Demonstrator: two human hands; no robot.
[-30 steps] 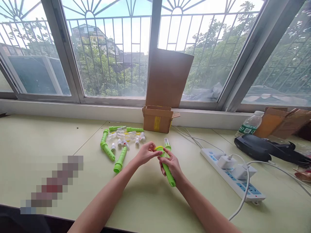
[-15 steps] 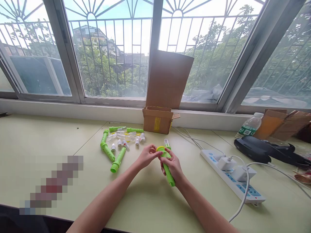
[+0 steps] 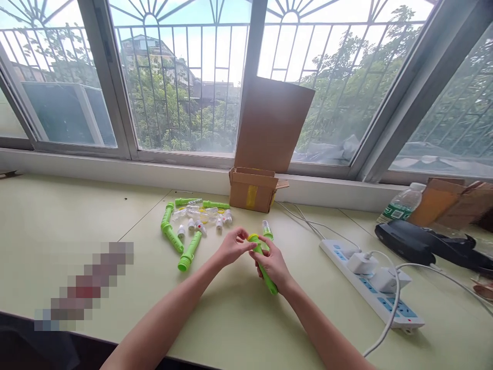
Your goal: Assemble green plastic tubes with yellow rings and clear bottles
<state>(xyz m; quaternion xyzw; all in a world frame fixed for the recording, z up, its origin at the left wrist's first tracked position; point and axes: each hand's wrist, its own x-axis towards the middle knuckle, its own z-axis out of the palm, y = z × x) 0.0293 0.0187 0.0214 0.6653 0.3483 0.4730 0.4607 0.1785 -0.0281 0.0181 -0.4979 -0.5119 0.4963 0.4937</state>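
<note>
My right hand (image 3: 274, 264) wraps around a green plastic tube (image 3: 268, 280), its narrow lower end pointing toward me. A yellow ring (image 3: 253, 237) sits at the tube's wide upper end. My left hand (image 3: 235, 247) pinches at this ring from the left, fingers curled and thumb against the rim; its fingertips are partly hidden. Just behind my right hand stands a clear-topped green piece (image 3: 266, 230). To the left lie several more green tubes, the nearest green tube (image 3: 189, 252) showing a threaded end. Among them are clear plastic covers (image 3: 192, 211) and small white-based parts (image 3: 181, 231).
A cardboard box (image 3: 252, 191) with its flap raised stands against the window sill. On the right are a white power strip (image 3: 372, 288) with plugs and cables, a black headset-like device (image 3: 404, 241) and a plastic bottle (image 3: 402, 203). A blurred patch (image 3: 87, 288) covers the left front.
The view has shifted slightly. Both hands stay together at the tube's upper end, with only small finger movement; the clear-topped piece now shows more apart from my right hand.
</note>
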